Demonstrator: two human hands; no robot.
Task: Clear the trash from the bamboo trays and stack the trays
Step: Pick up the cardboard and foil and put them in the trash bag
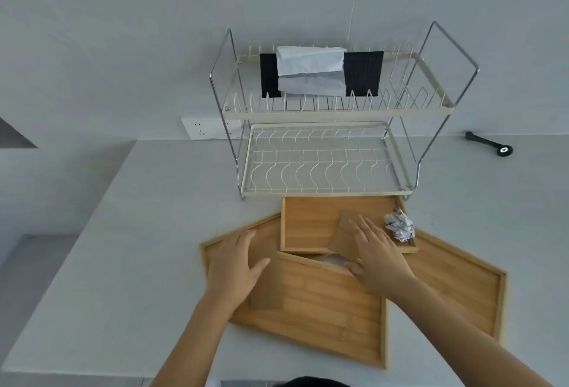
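Standing at the back of the worktop [154,232] against the wall: a two-tier dish rack [332,128], carrying folded cloths [311,72] on its upper tier. Lying right of it, near the worktop's back edge: a small tool [488,143]. Lying just before the rack: a small tray [308,223], holding a crumpled wad [399,225] in its right end and a card piece [346,232] at its front rim. Overlapping below it: a left tray [323,309] toward the front edge, carrying another card piece [266,291], and a right tray [462,288].
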